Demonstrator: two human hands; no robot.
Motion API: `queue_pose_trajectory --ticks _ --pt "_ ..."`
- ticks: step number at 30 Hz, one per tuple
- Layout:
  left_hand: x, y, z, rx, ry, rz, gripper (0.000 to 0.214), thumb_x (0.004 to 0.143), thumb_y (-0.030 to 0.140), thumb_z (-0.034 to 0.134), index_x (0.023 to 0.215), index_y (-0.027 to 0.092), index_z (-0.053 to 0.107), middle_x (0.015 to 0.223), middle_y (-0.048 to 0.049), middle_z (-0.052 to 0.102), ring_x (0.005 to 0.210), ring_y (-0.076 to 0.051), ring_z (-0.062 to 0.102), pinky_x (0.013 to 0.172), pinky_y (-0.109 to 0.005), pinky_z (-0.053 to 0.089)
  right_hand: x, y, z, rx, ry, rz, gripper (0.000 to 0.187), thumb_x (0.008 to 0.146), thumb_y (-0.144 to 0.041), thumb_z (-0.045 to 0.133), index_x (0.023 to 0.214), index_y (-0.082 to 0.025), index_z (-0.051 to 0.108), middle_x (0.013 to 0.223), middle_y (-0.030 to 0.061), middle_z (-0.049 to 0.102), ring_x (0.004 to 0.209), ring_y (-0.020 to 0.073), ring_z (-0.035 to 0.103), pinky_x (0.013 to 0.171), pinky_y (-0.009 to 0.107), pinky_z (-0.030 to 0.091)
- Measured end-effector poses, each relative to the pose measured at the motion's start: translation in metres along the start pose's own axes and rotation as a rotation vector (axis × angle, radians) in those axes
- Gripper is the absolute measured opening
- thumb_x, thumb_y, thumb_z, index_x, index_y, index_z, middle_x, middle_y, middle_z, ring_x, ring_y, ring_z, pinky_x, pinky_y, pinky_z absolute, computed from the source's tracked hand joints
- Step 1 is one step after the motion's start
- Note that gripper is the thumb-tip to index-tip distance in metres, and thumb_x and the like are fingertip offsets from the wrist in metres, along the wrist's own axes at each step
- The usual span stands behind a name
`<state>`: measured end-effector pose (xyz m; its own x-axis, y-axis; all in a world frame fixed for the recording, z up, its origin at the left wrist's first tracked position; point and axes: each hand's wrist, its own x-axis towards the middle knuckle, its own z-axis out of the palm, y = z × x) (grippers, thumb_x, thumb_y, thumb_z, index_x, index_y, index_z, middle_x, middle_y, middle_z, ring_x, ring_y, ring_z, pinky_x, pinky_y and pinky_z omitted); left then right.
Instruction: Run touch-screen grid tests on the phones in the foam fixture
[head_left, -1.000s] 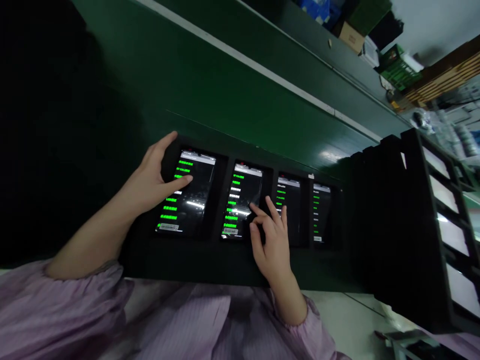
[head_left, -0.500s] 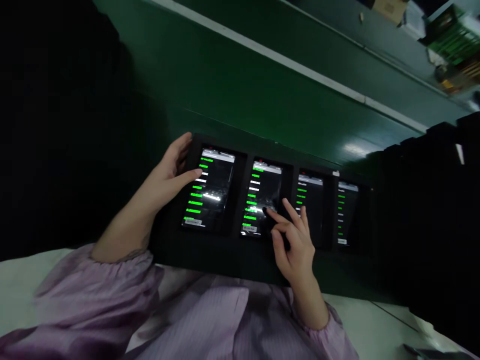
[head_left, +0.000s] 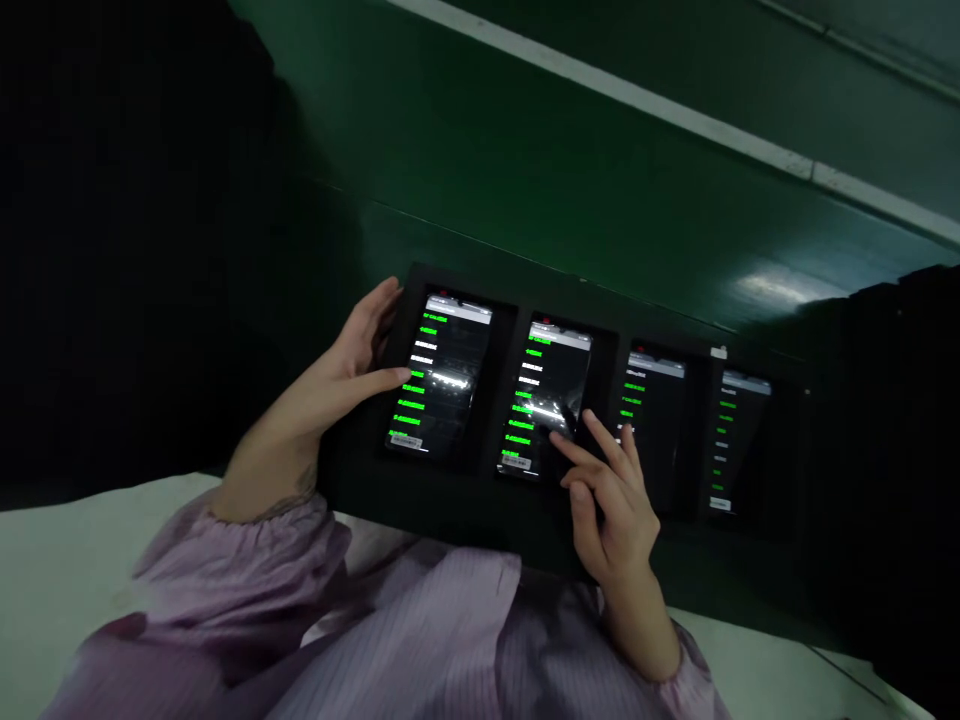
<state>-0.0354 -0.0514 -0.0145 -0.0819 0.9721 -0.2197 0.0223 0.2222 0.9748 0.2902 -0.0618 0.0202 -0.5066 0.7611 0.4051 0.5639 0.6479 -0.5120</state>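
Observation:
A black tray (head_left: 442,505) with several phones in separate slots lies before me. My left hand (head_left: 341,370) is closed around its left edge, the thumb reaching the edge of the leftmost phone (head_left: 450,410). Over the second phone (head_left: 562,370), the index fingertip of my right hand (head_left: 619,510) is at the lower right of the lit screen; I cannot tell if it touches. The other fingers of that hand are apart and hold nothing, partly covering the third phone (head_left: 664,430). The rightmost phone (head_left: 750,410) is uncovered. All screens list green and white lines.
Beneath and beyond the tray is a green work surface (head_left: 480,170), crossed by a pale strip (head_left: 600,75). Dark shapes stand at the left (head_left: 135,250) and right (head_left: 900,400). A small white label (head_left: 719,352) sits on the tray's far rim.
The view has turned, so the tray appears farther right and the crates at top right are out of sight. My left thumb and right index finger are slightly lower on their phones.

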Motion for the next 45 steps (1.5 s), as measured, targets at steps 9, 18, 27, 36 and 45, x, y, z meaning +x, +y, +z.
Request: queue_pose_trajectory --ticks 9,18,27,36,45 --pt "-0.016 -0.013 -0.009 0.012 -0.032 0.029 0.107 0.078 0.047 0.087 0.162 0.039 0.021 0.174 -0.0048 0.021 0.166 -0.028 0.014 0.135 -0.053 0.033 -0.001 -0.001 -0.001 0.056 0.010 0.029 0.024 0.099 -0.007 0.047 0.089 -0.025 0.058 0.119 0.0006 0.081 0.140 0.0253 0.061 0.127 0.056 0.042" --pt "-0.011 -0.015 0.002 0.110 -0.011 0.081 0.109 0.081 0.055 0.083 0.164 0.034 0.014 0.176 -0.0067 0.013 0.166 -0.028 0.011 0.136 -0.058 0.019 0.003 -0.001 0.001 0.021 0.026 0.017 0.023 0.100 -0.008 0.047 0.090 -0.023 0.061 0.116 0.0019 0.082 0.137 0.0266 0.065 0.123 0.055 0.048" --pt "-0.010 -0.019 -0.004 0.007 0.040 0.115 0.107 0.072 0.046 0.092 0.159 0.044 0.030 0.166 -0.0014 0.037 0.160 -0.030 0.032 0.130 -0.066 0.028 0.003 -0.003 0.001 0.006 0.011 0.040 0.022 0.100 -0.008 0.048 0.088 -0.023 0.058 0.117 0.0016 0.082 0.140 0.0255 0.062 0.124 0.051 0.046" --pt "-0.008 -0.018 -0.004 -0.104 0.086 0.112 0.105 0.060 0.043 0.100 0.150 0.042 0.048 0.161 0.0008 0.046 0.159 -0.032 0.035 0.129 -0.071 0.006 0.002 -0.005 0.008 -0.097 -0.004 0.098 0.024 0.103 -0.011 0.046 0.086 -0.024 0.056 0.122 0.0005 0.080 0.147 0.0240 0.054 0.134 0.056 0.027" --pt "-0.004 -0.032 -0.008 0.002 0.106 0.290 0.112 0.053 0.050 0.103 0.151 0.037 0.049 0.157 -0.0008 0.051 0.158 -0.038 0.033 0.127 -0.080 0.002 -0.004 0.008 -0.019 -0.037 0.267 0.236 0.028 0.107 -0.016 0.042 0.082 -0.024 0.053 0.115 0.0011 0.082 0.143 0.0251 0.059 0.132 0.062 0.027"
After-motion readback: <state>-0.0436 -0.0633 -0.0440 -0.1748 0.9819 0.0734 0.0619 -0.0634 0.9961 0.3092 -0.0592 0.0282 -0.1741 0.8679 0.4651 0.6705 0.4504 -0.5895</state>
